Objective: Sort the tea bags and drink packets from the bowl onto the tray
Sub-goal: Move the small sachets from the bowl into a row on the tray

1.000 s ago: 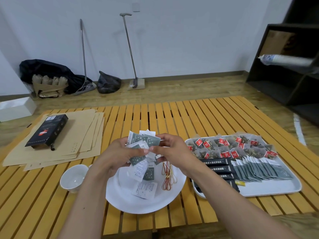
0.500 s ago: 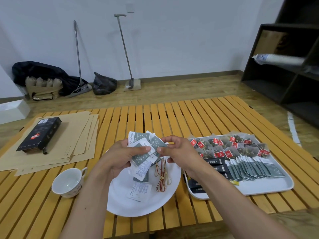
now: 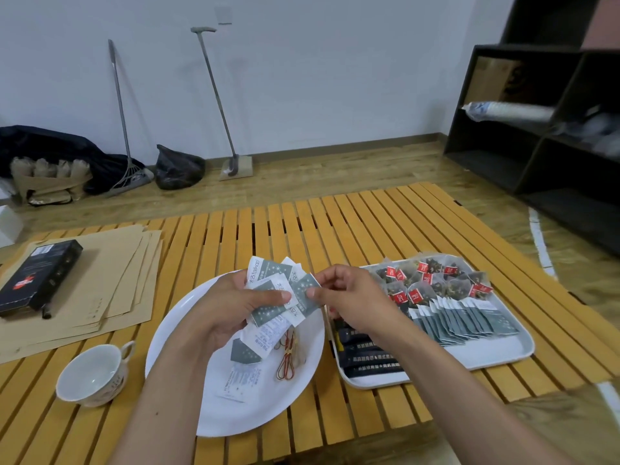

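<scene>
My left hand (image 3: 231,308) holds a fanned bunch of grey-and-white drink packets (image 3: 270,290) above the white bowl (image 3: 174,317). My right hand (image 3: 352,297) pinches the rightmost grey packet (image 3: 303,292) of that bunch between thumb and forefinger. Two loose packets (image 3: 235,380) and red-and-gold cords (image 3: 288,360) lie in the bowl. To the right, the white tray (image 3: 503,354) carries mesh tea bags with red tags (image 3: 432,280) at the back, a row of grey packets (image 3: 466,322) and black stick packets (image 3: 365,354) at its left.
A white teacup (image 3: 92,374) stands left of the bowl. Brown envelopes (image 3: 110,283) with a black box (image 3: 40,276) on them lie at the table's left. A dark shelf unit (image 3: 543,129) stands on the floor at the right, brooms and bags along the wall.
The view has shifted slightly, so everything sits lower and more to the left. Both hands stay over the bowl with the bunch; my right fingers have taken hold of the rightmost packet.
</scene>
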Demonstrator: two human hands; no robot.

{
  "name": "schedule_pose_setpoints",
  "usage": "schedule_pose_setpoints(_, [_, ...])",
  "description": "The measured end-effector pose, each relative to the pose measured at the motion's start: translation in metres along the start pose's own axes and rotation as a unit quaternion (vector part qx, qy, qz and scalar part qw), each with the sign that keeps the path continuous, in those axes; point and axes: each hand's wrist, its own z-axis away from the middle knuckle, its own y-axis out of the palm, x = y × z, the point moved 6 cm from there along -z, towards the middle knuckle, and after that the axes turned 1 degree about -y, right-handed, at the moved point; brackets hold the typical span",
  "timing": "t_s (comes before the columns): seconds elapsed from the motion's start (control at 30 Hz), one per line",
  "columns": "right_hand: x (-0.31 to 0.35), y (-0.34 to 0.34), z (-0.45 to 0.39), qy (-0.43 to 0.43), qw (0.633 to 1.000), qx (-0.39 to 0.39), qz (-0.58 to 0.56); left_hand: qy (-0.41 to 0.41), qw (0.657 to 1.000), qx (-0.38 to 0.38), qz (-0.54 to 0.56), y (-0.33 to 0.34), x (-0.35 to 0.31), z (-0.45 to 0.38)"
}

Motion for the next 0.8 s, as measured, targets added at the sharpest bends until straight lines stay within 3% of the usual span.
schedule_pose_setpoints(0.17, [-0.006, -0.025, 0.009, 0.041, 0.999, 0.000, -0.036, 0.004, 0.999, -0.002, 0.031, 0.012, 0.000, -0.008])
schedule_pose_setpoints(0.33, [0.007, -0.049, 0.020, -0.068, 0.986, -0.084, 0.126, 0.016, 1.000, 0.014, 0.008, 0.044, -0.004, -0.011])
schedule_pose_setpoints(0.43, [0.008, -0.065, 0.027, -0.073, 0.975, -0.119, 0.171, 0.030, 0.999, 0.010, 0.009, 0.059, -0.007, -0.016])
schedule_pose_setpoints(0.63, [-0.011, -0.082, 0.043, 0.001, 0.985, -0.043, 0.166, 0.047, 0.998, 0.017, 0.027, 0.081, -0.007, -0.024])
schedule_pose_setpoints(0.8, [-0.026, -0.167, 0.061, 0.092, 0.981, -0.166, 0.045, 0.054, 0.996, -0.002, 0.070, 0.082, -0.010, -0.020])
